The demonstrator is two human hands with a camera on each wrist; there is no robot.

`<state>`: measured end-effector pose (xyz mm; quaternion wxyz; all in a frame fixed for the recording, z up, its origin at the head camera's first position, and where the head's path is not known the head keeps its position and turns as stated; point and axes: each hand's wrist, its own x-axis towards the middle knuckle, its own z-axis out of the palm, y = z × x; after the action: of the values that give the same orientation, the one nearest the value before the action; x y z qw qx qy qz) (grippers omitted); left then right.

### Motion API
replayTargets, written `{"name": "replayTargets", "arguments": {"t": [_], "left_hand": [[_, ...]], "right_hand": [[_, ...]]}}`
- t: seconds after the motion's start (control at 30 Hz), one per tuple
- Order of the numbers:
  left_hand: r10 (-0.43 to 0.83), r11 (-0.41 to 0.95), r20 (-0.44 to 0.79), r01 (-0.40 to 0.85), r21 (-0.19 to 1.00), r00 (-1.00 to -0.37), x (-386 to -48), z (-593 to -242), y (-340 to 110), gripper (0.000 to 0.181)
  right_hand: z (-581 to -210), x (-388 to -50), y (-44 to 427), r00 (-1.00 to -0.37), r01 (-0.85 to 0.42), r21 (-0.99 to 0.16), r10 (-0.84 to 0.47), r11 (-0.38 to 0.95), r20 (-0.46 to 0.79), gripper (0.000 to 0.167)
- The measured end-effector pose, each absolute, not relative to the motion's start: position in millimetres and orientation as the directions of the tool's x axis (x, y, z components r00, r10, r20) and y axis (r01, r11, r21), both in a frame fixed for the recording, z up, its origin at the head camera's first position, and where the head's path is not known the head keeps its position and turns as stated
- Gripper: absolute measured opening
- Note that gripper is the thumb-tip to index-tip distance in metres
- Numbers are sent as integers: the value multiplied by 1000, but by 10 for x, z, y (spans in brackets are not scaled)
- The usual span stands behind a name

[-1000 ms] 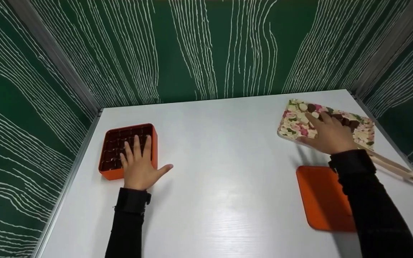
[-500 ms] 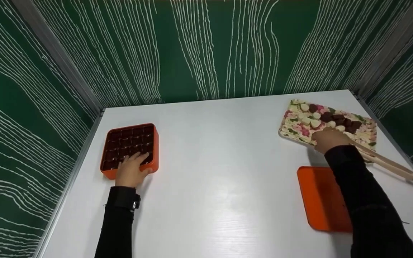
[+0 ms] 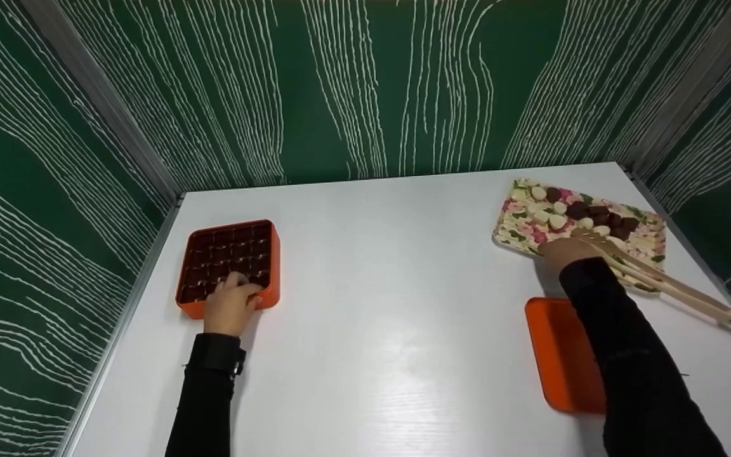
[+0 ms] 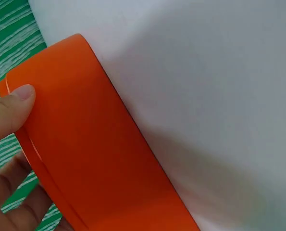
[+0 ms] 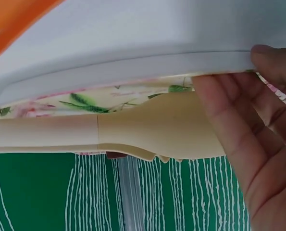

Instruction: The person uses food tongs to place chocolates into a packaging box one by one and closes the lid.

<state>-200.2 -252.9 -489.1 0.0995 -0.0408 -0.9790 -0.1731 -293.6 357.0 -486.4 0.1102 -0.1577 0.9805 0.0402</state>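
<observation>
My left hand (image 3: 228, 310) grips the near rim of an orange square box (image 3: 275, 266) lined with a dark brown divided insert (image 3: 229, 254). In the left wrist view the thumb (image 4: 22, 103) presses the outer wall, with the fingers beyond the rim. Over at the right, my right hand (image 3: 565, 252) pinches the near edge of a floral tray (image 3: 513, 219). The right wrist view has its thumb (image 5: 272, 62) on the white outer rim and its fingers inside. White pieces (image 3: 557, 221) and brown pieces (image 3: 598, 212), apparently chocolates, lie on the tray.
Beige tongs (image 3: 679, 287) lie across the tray, close by the right fingers, with their handle end beyond its near edge. An orange shallow lid (image 3: 549, 346) lies on the white table (image 3: 391, 285), partly under the right forearm. Green white-lined panels (image 3: 327, 89) enclose the back and sides.
My left hand has drawn back from above the box and closed on its near rim. My right hand has come down from over the tray to its near edge. Box and tray look unmoved.
</observation>
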Motion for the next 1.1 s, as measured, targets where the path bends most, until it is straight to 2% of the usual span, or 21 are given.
{"name": "replayTargets", "arguments": {"t": [0.13,0.4,0.5,0.9,1.1], "left_hand": [[70,938,217,139,319,-974,-2008,-4910,-2538,21],[157,939,256,225,260,-954,-2011,-4952,-2523,18],[165,936,257,233,264,-952,-2002,-4948,-2487,19],[228,913,223,288,289,-948,-1862,-4891,-2241,20],[258,893,196,311,325,-946,-1814,-4901,-2102,20]], "right_hand": [[-4886,-2968,3566,-917,-329,64,-303,942,-259,18],[-4892,-2941,3556,-923,-303,-24,-299,953,-242,27],[-4870,-2952,3500,-920,-314,-6,-306,949,-245,28],[-4868,-3093,3079,-874,-429,-6,-417,903,-249,25],[-4888,-3140,2867,-847,-511,52,-493,858,-200,24]]}}
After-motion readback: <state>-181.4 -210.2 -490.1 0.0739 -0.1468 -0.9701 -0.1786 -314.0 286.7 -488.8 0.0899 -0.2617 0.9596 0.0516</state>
